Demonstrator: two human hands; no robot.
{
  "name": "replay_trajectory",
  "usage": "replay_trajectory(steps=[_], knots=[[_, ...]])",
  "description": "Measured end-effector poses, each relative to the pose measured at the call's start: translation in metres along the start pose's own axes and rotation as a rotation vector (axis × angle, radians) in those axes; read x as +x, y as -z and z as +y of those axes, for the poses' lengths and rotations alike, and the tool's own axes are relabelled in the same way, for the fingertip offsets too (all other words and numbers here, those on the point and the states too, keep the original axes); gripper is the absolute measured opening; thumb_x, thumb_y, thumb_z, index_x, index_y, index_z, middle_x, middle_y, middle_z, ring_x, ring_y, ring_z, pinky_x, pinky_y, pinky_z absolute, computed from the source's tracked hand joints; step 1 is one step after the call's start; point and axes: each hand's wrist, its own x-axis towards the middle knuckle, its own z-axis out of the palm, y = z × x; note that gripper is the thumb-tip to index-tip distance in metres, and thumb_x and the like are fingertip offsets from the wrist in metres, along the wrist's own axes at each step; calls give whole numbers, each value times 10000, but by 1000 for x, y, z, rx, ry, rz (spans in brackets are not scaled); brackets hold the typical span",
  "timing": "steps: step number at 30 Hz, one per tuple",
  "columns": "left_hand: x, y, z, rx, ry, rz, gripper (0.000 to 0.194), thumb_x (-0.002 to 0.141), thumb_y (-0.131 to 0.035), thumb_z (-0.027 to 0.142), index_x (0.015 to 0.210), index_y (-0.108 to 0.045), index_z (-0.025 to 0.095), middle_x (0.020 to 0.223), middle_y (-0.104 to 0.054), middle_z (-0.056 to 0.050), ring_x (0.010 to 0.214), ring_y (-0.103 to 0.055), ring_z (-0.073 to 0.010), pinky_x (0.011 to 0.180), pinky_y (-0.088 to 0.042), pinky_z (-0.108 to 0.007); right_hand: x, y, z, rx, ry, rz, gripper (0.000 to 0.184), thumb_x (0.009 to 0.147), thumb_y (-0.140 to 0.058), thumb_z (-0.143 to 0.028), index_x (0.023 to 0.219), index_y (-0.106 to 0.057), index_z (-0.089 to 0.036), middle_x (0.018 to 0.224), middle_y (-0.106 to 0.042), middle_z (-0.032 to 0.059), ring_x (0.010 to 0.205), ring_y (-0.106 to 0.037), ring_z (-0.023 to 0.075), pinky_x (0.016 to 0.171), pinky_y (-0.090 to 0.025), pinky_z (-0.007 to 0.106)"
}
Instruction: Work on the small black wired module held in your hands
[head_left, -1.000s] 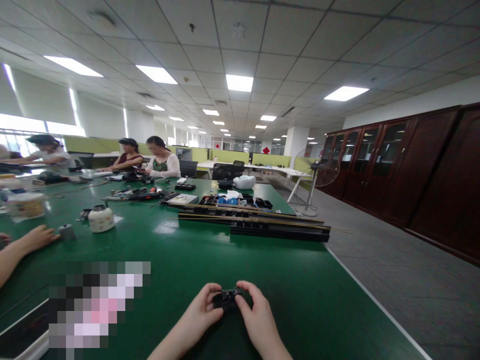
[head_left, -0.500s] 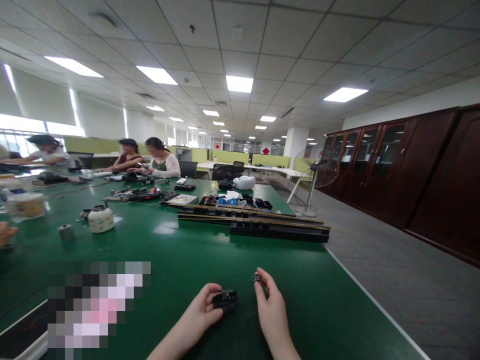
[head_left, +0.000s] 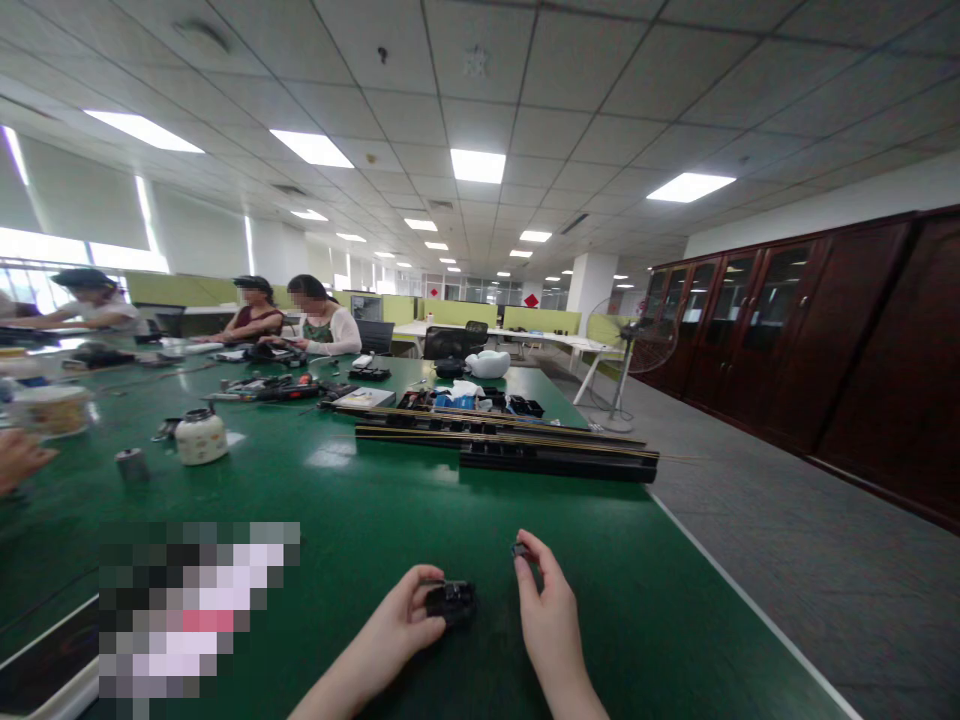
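Observation:
My left hand (head_left: 409, 612) is closed on a small black plastic part (head_left: 451, 603) with a boxy, uneven top; thumb and fingers grip its left side. To its right, my right hand (head_left: 546, 592) pinches a tiny dark grey block (head_left: 519, 549) between thumb and fingertips. The two pieces are apart, both close over the green tabletop (head_left: 450, 530). Exactly what kind of parts they are is too small to make out.
Long black rails (head_left: 559, 465) with thin brass-coloured rods lie across the table ahead. A white jar (head_left: 202, 437) and grey cylinder (head_left: 133, 465) stand left. Another person's hand (head_left: 21, 460) shows at the left edge. A fan (head_left: 630, 340) stands beyond the table.
My right hand has shifted slightly right and away from me with the small block, widening the gap. My left hand with the black part stays almost still. The other person's hand reaches farther in.

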Motion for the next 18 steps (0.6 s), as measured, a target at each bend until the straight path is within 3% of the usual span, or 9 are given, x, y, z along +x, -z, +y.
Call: replay_trajectory(steps=[8,18], knots=[[-1,-1,3,-38,7,-5,535,552,-788,313,954,-443,235,1029,-630,-54,955,-601,-229,868,-372,-347,-2,-1,-1,-101,40,-78,316,783,-495,-367,1017,-624,-198,1070,-647,83,1039,-573,241,935,-434,386],[-2,-1,2,-36,14,15,508,567,-773,277,952,-444,242,933,-648,-4,903,-609,-194,829,-386,-319,-10,-5,-16,-156,89,-375,229,725,-561,-249,931,-661,-251,1019,-640,52,1038,-552,236,957,-398,386]])
